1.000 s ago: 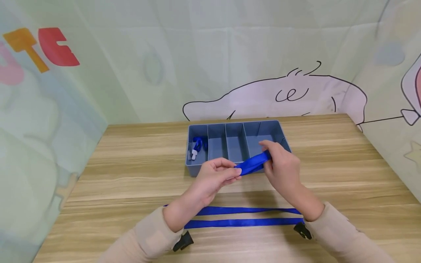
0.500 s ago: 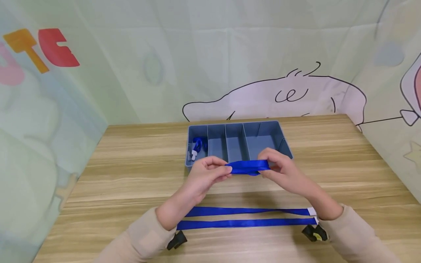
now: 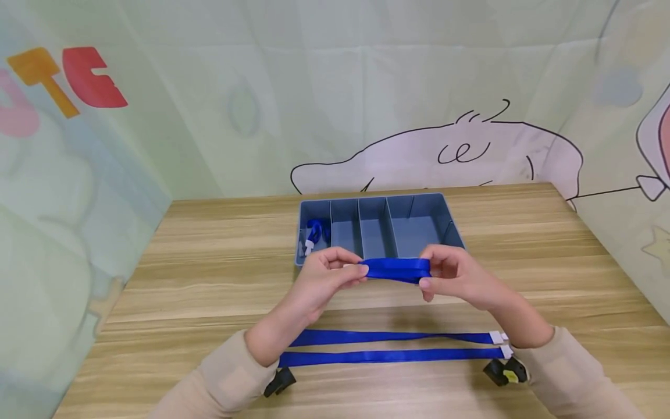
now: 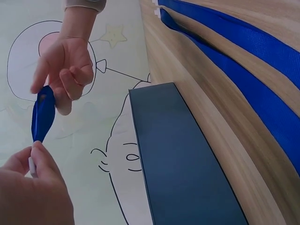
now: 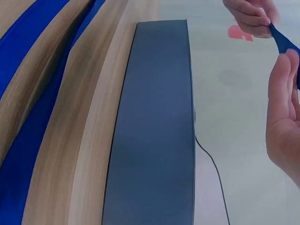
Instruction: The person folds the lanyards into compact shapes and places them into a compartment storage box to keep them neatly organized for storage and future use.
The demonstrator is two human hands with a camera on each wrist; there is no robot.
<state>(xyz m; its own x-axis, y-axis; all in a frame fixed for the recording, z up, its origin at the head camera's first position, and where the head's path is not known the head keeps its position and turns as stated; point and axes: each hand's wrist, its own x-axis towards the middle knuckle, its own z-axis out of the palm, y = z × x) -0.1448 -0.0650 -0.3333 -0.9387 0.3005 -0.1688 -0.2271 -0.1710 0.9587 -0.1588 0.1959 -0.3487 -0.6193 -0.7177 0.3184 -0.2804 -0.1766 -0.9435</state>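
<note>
Both hands hold up a blue lanyard, folded into a short flat bundle, in front of the grey divided box. My left hand pinches its left end between thumb and fingers. A small white clip shows at those fingertips in the left wrist view. At the bundle's other end is my right hand, its thumb and fingers around the folds. Closer to me, a second blue lanyard lies stretched across the table in two near-parallel strands, with white clips at the right.
In the box's left compartment lies a bundled blue lanyard with a white clip. The wooden table meets a printed cloth backdrop behind. Black wrist mounts hang under the sleeves.
The folded lanyard has swung from slanted to level and moved slightly left. My right hand has shifted its hold at the right end, lowering and turning its thumb and fingers.
</note>
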